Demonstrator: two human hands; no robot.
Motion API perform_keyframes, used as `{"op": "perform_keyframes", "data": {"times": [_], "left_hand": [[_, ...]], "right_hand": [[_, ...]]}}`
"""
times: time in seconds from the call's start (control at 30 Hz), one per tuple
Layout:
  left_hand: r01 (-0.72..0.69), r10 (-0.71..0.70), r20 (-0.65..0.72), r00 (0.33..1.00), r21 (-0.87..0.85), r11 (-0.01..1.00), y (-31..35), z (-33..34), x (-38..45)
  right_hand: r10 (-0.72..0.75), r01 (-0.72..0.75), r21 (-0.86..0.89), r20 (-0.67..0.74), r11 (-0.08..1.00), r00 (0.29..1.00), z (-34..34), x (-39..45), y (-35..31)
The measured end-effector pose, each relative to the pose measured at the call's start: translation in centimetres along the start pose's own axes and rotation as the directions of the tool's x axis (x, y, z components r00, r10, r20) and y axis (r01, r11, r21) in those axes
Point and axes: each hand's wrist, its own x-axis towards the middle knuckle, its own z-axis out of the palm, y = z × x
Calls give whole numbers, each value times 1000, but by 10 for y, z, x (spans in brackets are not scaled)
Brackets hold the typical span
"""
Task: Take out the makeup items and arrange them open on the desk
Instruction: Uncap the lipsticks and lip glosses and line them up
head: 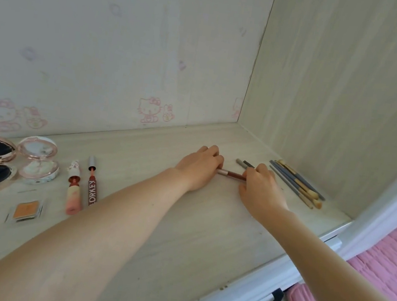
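Your left hand (200, 168) and right hand (261, 186) meet on the pale wood-grain desk (181, 236), both curled around one slim pencil (231, 173): a glossy brown-red stick with a rose-gold metal band. The left fingers wrap the banded end, the right fingers close over the other; it lies level, low over the desk or on it, I cannot tell which. Just beyond your right hand lie two grey sticks (245, 163). Right of the pencil rests a fan of thin blue-handled brushes (296, 184) with tan bristle tips. Well left of the pencil lie an uncapped lip gloss (92, 182) with dark lettering, a pink patterned tube (74, 187), round open compacts (37, 158) and a square orange pan (25, 209).
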Motion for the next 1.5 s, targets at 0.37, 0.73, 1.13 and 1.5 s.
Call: {"op": "perform_keyframes", "data": {"times": [0.37,0.73,1.13,1.5], "left_hand": [[90,-137,-79,987,-429,899,-5,-23,-33],[85,-397,-143,906,-859,504,-20,-84,-123],[-103,-662,-115,740,-993,58,-9,-132,-225],[12,-655,-186,733,-958,286,-19,-139,-297]], "right_hand": [[-112,111,-20,-58,994,992,-12,-6,-3],[-191,205,455,-76,866,979,-27,-51,-43],[-114,-70,975,96,213,989,-45,-118,-157],[-292,-352,926,302,-135,908,-40,-163,-227]]}}
